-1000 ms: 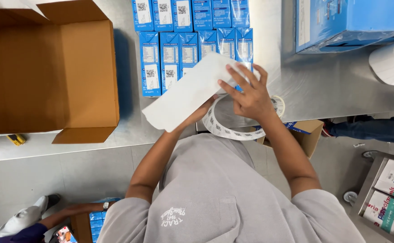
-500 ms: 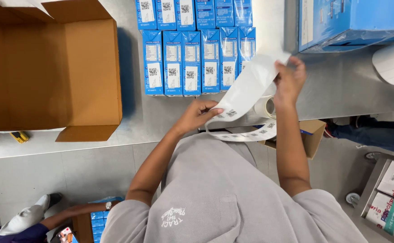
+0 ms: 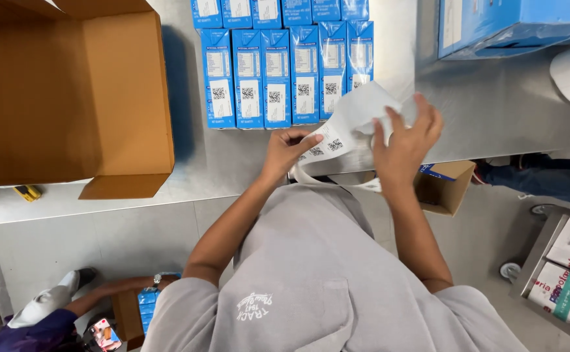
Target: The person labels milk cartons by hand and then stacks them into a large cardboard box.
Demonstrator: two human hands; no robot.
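Both hands hold a white strip of printed labels above the grey metal desk [image 3: 493, 111].
Left hand [image 3: 286, 148] pinches the white label strip [image 3: 347, 127]; right hand [image 3: 405, 140] grips its other end, near the blue cartons [image 3: 278, 72].

Single head-mounted camera, aimed steeply downward from above the wearer's grey-shirted torso [image 3: 311, 274]. Close range to both arms; the steel worktable [image 3: 233, 163] fills the upper frame, floor the lower. No second view.
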